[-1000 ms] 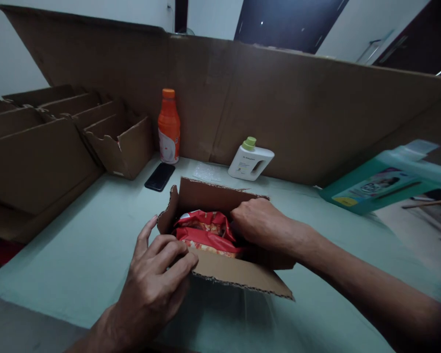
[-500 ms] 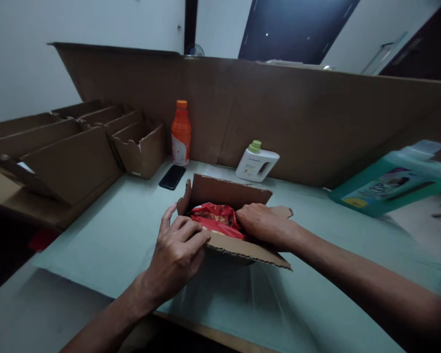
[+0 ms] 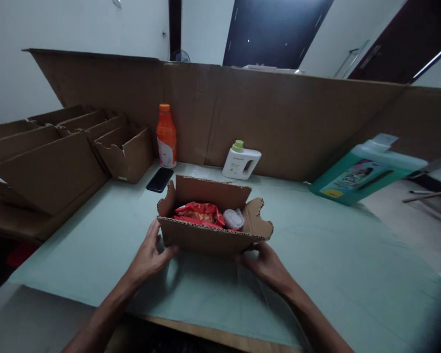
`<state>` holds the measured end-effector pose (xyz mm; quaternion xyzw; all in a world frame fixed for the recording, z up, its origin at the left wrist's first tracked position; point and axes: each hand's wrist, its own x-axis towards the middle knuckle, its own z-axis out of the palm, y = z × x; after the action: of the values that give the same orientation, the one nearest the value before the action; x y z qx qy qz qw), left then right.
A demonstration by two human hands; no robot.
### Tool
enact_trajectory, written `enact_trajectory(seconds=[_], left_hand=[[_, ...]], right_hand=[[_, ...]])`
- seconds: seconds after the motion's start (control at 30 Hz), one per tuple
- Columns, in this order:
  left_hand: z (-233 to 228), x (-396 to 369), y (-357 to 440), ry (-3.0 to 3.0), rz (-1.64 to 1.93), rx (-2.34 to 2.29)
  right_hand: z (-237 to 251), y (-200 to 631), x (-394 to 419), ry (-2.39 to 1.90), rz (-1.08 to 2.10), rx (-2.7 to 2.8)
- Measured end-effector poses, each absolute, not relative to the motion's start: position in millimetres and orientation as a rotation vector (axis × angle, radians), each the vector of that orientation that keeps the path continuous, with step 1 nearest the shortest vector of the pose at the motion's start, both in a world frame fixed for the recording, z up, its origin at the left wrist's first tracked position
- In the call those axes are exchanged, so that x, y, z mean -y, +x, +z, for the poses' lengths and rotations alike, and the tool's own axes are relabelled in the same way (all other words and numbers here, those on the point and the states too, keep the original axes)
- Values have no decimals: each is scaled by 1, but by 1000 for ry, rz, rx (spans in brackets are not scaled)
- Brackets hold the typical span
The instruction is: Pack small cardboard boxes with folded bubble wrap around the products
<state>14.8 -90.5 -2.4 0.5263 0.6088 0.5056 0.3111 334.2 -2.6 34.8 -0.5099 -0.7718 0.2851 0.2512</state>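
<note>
1. Your left hand [image 3: 149, 255] rests at the near left corner of the cardboard box [image 3: 206, 235]; its fingers [image 3: 155, 234] are loosely spread and touch the box wall, the thumb pressing on the front.
2. Your right hand [image 3: 266, 264] is at the near right corner, low down; the fingers are partly curled against the bottom edge, but how firmly they grip you cannot tell.
3. The box stands open on the counter [image 3: 316, 255], near its middle, flaps up.
4. Inside lies a red packet [image 3: 196, 214], and just right of it a small pale wrapped item [image 3: 233, 219].
5. At the far side stand an orange bottle [image 3: 166, 135] and a white jug [image 3: 241, 162]; a black phone [image 3: 159, 180] lies between the bottle and the box.
</note>
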Motion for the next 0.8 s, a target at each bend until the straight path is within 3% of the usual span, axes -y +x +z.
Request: enact_trajectory(seconds=[0.1, 0.2, 0.37, 0.53, 0.8], left_hand=[[8, 58, 43, 1346, 1367, -1462], [15, 41, 80, 1394, 1365, -1335], [4, 71, 100, 1405, 1310, -1275], [-2, 127, 29, 1092, 1422, -1731], [15, 169, -43, 861, 1759, -2182]], right_hand=[[19, 321, -7, -1441, 866, 1954], [24, 357, -5, -1561, 736, 1832], [24, 396, 30, -1698, 604, 1746], [18, 297, 37, -1325, 780, 1983], [29, 128, -30, -822, 1047, 2307]])
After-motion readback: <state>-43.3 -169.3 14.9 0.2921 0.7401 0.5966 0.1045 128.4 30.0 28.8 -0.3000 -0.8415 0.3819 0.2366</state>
